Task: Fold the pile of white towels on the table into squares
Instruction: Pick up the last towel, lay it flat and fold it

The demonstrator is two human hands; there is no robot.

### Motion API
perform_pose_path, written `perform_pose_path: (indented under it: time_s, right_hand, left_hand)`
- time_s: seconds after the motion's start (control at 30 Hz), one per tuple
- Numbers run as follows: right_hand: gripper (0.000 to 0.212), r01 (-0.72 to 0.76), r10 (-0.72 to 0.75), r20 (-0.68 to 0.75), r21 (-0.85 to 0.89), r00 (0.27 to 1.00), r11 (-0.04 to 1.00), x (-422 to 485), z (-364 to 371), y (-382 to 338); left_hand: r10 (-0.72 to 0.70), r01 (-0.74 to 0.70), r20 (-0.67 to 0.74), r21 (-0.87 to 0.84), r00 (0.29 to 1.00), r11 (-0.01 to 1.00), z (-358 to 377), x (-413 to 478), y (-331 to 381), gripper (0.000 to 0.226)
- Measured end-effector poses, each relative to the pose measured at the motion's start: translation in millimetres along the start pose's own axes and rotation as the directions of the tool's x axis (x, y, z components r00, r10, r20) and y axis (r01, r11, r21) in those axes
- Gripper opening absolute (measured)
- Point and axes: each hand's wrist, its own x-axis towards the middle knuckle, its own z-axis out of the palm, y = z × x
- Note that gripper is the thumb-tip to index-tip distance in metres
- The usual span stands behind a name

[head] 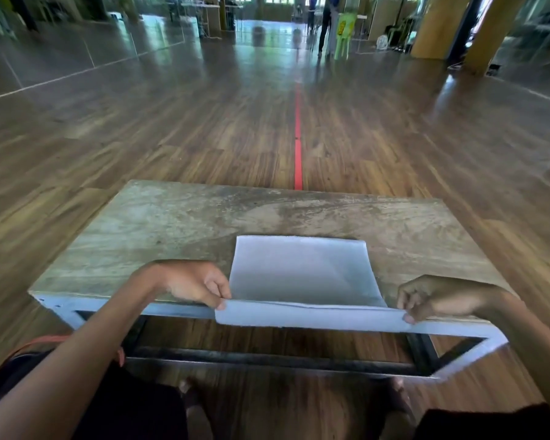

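Note:
One white towel [302,274] lies flat on the wooden table [178,223], its near edge hanging a little over the table's front rim. My left hand [197,287] pinches the towel's near left corner between thumb and fingers. At the near right corner my right hand [435,298] pinches the towel the same way. The near edge is stretched straight between both hands and looks doubled over. No other towels show in the head view.
The table has a pale metal frame [458,331] along its front and right side. Beyond it stretches a wooden floor with a red tape line [298,144]. A person stands far back beside a green chair [342,36]. My knees are below the table's front.

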Motion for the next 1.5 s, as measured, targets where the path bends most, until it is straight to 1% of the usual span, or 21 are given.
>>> perform_pose_path:
  time_s: [0.03,0.1,0.2,0.27,0.33,0.4,0.53,0.63,0.8,0.9,0.97,1.1,1.23,1.33,1.4,1.5]
  right_hand:
    - [0.02,0.001,-0.002,-0.007,-0.015,1.0,1.0,-1,-4,-1]
    - [0.014,0.043,-0.045,-0.092,-0.019,0.995,0.999,-4,-7,-7]
    - [0.005,0.167,-0.133,-0.276,0.104,0.952,0.98,0,-6,-22]
    - [0.005,0.219,-0.146,-0.398,0.142,0.906,0.965,8,-10,-31]
    - [0.006,0.241,-0.143,-0.48,0.148,0.865,0.959,20,-15,-36]
    - [0.008,0.238,-0.119,-0.53,0.161,0.839,0.958,35,-19,-39]
    - [0.011,0.23,-0.068,-0.602,0.198,0.796,0.953,65,-27,-38]
    - [0.01,0.208,-0.012,-0.628,0.24,0.778,0.948,86,-30,-35]
    - [0.008,0.199,0.03,-0.655,0.271,0.755,0.942,118,-33,-30]
    - [0.008,0.194,0.056,-0.668,0.294,0.742,0.936,130,-31,-28]
    - [0.008,0.164,0.08,-0.661,0.299,0.746,0.94,135,-30,-24]
    - [0.008,0.109,0.108,-0.64,0.289,0.761,0.951,142,-26,-19]
    - [0.009,0.074,0.097,-0.651,0.23,0.753,0.97,145,-25,-19]
    - [0.028,0.047,0.081,-0.645,0.178,0.76,0.983,147,-25,-19]
    - [0.039,0.004,0.031,-0.627,0.054,0.778,0.999,149,-26,-17]
    - [0.044,-0.095,0.002,-0.563,-0.136,0.826,0.986,151,-27,-18]
  left_hand:
    - [-0.001,0.001,-0.011,-0.017,1.0,1.0,-2,-1,0,0.008]
    - [-0.003,0.0,-0.064,-0.041,0.998,0.999,-6,0,-2,0.01]
    - [0.007,-0.026,-0.236,-0.077,0.972,0.997,-13,10,-5,0.008]
    - [0.004,-0.048,-0.376,-0.106,0.927,0.993,-18,20,-6,0.009]
    - [0.004,-0.052,-0.485,-0.085,0.874,0.995,-23,33,-6,0.009]
    - [0.001,-0.043,-0.556,-0.062,0.831,0.997,-28,48,-8,0.009]
    - [-0.022,-0.006,-0.637,-0.042,0.77,0.999,-33,77,-11,0.017]
    - [-0.048,0.029,-0.659,-0.04,0.751,0.999,-39,94,-13,0.019]
    - [-0.111,0.037,-0.693,-0.12,0.713,0.992,-50,115,-26,0.017]
    - [-0.135,0.067,-0.686,-0.125,0.715,0.99,-47,128,-30,0.018]
    - [-0.14,0.101,-0.678,-0.096,0.721,0.99,-42,136,-33,0.019]
    - [-0.137,0.121,-0.695,-0.073,0.706,0.99,-37,144,-39,0.016]
    - [-0.123,0.136,-0.698,-0.037,0.705,0.99,-38,148,-39,0.02]
    - [-0.103,0.151,-0.681,0.011,0.725,0.989,-37,148,-37,0.026]
    - [-0.089,0.166,-0.653,0.057,0.752,0.984,-37,149,-37,0.029]
    - [-0.085,0.19,-0.633,0.099,0.77,0.977,-38,147,-39,0.028]
